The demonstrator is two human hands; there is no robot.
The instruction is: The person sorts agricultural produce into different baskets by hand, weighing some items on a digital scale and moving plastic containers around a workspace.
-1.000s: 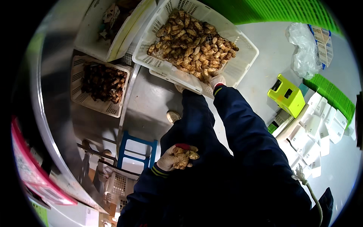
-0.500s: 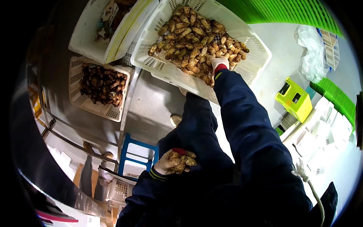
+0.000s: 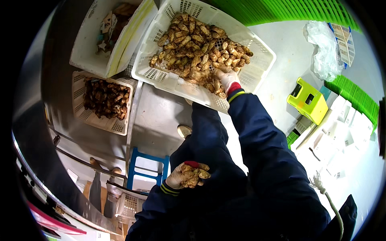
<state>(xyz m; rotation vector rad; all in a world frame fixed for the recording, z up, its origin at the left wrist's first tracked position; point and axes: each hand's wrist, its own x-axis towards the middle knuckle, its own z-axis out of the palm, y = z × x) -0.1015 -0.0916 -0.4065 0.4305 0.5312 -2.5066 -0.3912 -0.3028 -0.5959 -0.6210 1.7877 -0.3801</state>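
Your left hand [image 3: 181, 177]: gloved, held close to your body, fingers curled shut around a clump of ginger roots [image 3: 194, 175]; tan knobs show between the fingers.

Your right hand [image 3: 225, 76]: gloved, arm stretched forward, resting on the ginger pile [image 3: 197, 44] at the near edge of the large white perforated crate [image 3: 257, 70]. The fingers lie spread on the roots; you cannot tell whether they grip any.

Large crate: tilted, filled with pale ginger across most of its floor.

Smaller white perforated basket [image 3: 82, 114]: to the left and below, holding darker brown pieces [image 3: 105, 98].

White tub [image 3: 86, 44]: upper left, just beside the large crate, with scraps inside.

Blue stool [image 3: 146, 170]: on the floor near your left hand.

Yellow-green stool [image 3: 307, 100]: right, well apart from the crate.
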